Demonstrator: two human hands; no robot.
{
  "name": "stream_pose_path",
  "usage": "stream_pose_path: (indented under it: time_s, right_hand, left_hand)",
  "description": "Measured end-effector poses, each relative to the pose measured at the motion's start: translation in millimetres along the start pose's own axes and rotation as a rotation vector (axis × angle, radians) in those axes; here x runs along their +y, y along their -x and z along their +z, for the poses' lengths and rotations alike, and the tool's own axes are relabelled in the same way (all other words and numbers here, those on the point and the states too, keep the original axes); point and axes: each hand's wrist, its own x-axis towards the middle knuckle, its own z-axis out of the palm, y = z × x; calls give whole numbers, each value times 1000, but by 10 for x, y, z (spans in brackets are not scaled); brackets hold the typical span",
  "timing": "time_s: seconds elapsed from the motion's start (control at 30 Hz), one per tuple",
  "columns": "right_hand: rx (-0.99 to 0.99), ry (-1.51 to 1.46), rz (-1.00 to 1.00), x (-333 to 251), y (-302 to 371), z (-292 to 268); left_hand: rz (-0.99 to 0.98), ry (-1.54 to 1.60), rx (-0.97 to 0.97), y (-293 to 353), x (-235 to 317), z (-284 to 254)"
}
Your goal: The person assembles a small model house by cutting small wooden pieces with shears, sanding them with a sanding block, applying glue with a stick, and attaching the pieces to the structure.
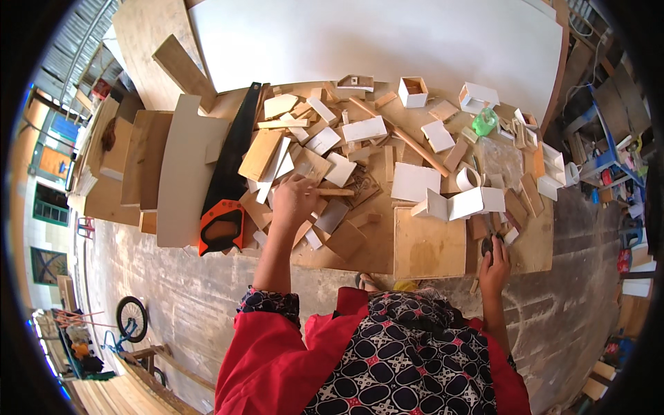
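My left hand (pixel 294 200) reaches onto a pile of wood offcuts and grips a thin wooden stick (pixel 335 192) that points right. Around it lie tan plywood scraps (pixel 261 153) and white-faced panel pieces (pixel 364 128). My right hand (pixel 495 265) rests at the table's front right edge, fingers curled on a small dark object (pixel 487 243) that I cannot identify. A square plywood board (pixel 429 247) lies between the two hands. A white folded panel piece (pixel 465 203) stands just beyond the right hand.
A hand saw (pixel 228 173) with an orange-and-black handle lies left of the pile. A large white board (pixel 373 41) covers the far table. Small open white boxes (pixel 413 91), a white tape roll (pixel 467 178) and a green object (pixel 485 122) sit at the right. Planks (pixel 145 159) are stacked left.
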Motion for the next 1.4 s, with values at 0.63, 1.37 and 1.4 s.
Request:
stream_pose_path:
  time_s: [0.63, 1.37, 1.4]
  right_hand:
    - [19, 9, 12, 52, 11, 30]
    - [-123, -553, -350, -1724, -302, -1023]
    - [-134, -558, -423, -1898, -303, -992]
  left_hand:
    - [-164, -32, 29, 102, 3, -93]
    - [116, 441, -219, 950, 1333, -553]
    - [219, 445, -236, 965, 1496, -565]
